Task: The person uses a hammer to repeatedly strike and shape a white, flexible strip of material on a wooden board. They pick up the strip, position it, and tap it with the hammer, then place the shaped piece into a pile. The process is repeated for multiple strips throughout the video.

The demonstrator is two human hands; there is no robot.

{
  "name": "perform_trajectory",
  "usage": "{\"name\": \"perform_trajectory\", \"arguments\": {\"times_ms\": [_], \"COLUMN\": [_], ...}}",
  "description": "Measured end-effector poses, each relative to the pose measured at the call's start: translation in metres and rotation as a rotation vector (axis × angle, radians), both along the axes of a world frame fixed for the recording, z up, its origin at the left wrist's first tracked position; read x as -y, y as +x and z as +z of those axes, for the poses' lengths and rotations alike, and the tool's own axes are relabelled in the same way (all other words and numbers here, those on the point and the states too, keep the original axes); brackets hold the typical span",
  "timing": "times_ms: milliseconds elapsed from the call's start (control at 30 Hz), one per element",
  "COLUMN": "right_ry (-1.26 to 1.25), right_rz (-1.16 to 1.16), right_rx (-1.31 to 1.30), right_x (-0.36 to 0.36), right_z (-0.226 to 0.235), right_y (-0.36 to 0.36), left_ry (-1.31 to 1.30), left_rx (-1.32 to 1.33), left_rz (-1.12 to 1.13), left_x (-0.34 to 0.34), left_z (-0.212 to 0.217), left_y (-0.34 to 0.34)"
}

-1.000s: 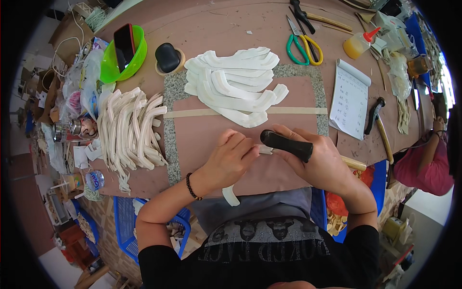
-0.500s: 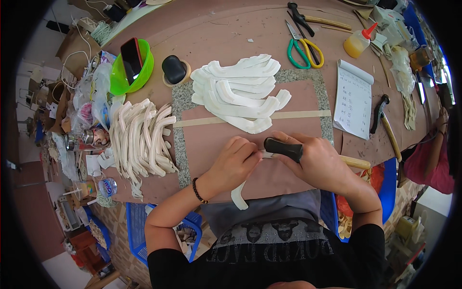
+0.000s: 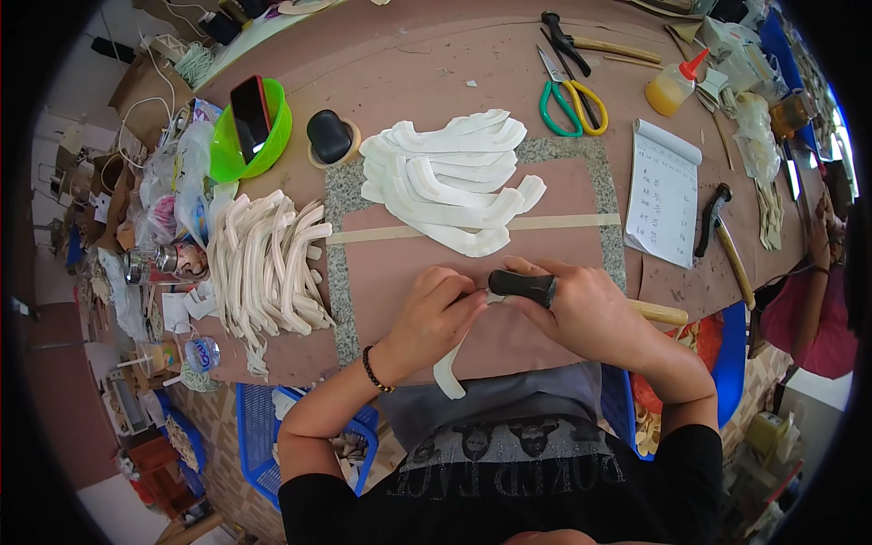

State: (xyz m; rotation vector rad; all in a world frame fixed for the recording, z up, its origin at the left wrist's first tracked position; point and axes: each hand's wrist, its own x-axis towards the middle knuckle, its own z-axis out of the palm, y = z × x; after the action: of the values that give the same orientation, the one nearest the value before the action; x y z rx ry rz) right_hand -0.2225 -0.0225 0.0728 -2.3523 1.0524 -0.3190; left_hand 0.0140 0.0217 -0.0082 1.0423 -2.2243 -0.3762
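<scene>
With closed fingers my left hand pinches a white curved strip, whose loose end hangs at the table's front edge. My right hand is wrapped round a hammer, its dark head beside the left fingertips and its wooden handle sticking out to the right. The hammer's face and the strip's far end are mostly hidden by the fingers. Just beyond my hands lies a pile of smooth white strips. To the left is a heap of cream, folded-looking strips.
Scissors, a second hammer and a glue bottle lie at the back right. A notepad and another hammer are on the right. A phone stands in a green bowl. Blue baskets stand below the edge.
My right hand and the hammer have shifted slightly left, closer to the left fingertips. The left hand keeps its pinch on the strip and has moved little.
</scene>
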Motion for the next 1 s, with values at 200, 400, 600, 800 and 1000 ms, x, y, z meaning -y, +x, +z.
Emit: {"name": "perform_trajectory", "arguments": {"times_ms": [200,400,600,800,1000], "right_ry": [-0.002,-0.018,-0.004,0.008,-0.007], "right_rz": [0.02,0.026,0.032,0.047,0.069], "right_rx": [-0.026,-0.06,0.019,-0.041,-0.025], "right_x": [-0.002,-0.001,0.0,0.001,0.001], "right_z": [-0.002,-0.003,-0.001,-0.002,-0.004], "right_y": [0.005,0.005,0.006,0.008,0.008], "left_ry": [-0.124,-0.018,-0.048,-0.071,-0.075], "left_rx": [0.22,-0.012,0.084,0.21,0.136], "left_rz": [-0.045,0.188,0.14,0.152,0.281], "left_x": [-0.003,-0.011,-0.019,-0.022,-0.026], "left_z": [0.006,0.006,0.003,0.008,0.01], "left_y": [-0.002,-0.004,-0.009,-0.017,-0.019]}}
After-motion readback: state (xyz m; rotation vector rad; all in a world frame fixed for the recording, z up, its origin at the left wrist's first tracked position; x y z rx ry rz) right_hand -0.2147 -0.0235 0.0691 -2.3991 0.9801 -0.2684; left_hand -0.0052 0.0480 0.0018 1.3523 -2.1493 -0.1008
